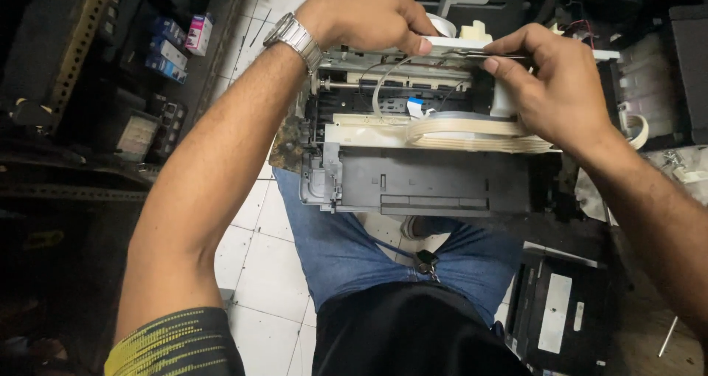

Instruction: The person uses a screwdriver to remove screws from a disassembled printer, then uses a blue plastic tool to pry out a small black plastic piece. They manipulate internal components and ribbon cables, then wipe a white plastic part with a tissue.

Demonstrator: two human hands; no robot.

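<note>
An opened printer chassis (413,180) with its cover off rests on my lap, showing a dark grey base, a metal rail and a bundle of pale ink tubes (472,134). My left hand (369,18), with a metal watch on the wrist, grips the white upper bar at the printer's far edge. My right hand (557,88) pinches a thin metal tool (479,53) lying along that bar, fingers closed on it.
Small ink boxes (177,44) sit on a dark shelf at the left. Another black printer part (560,317) lies on the floor at the lower right. More dismantled machines stand at the top right. White floor tiles (258,273) show beneath my legs.
</note>
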